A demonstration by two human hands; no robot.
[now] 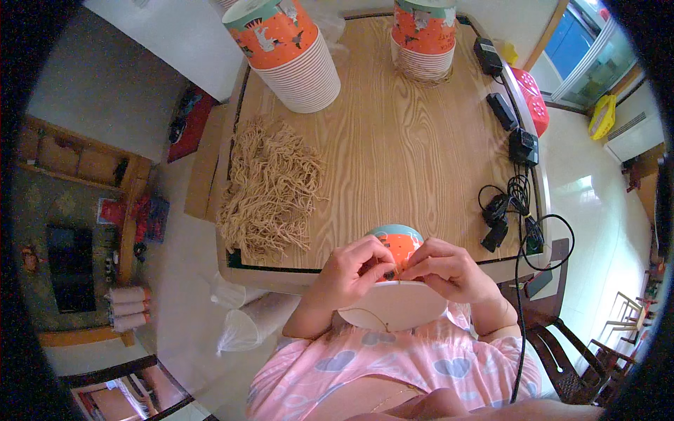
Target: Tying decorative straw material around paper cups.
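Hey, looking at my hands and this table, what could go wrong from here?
The paper bucket is tilted between your left hand and right hand, so it might bend if you pinch hard. The tan cord strands lie in a loose, overlapping heap and could tangle. The black cable hanging beside your right arm might snag when you move.

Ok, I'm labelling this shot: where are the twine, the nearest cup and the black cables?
Twine (270, 191): head view, middle of the pile.
Nearest cup (401, 306): head view, its white surface.
Black cables (519, 188): head view, the bundled part.
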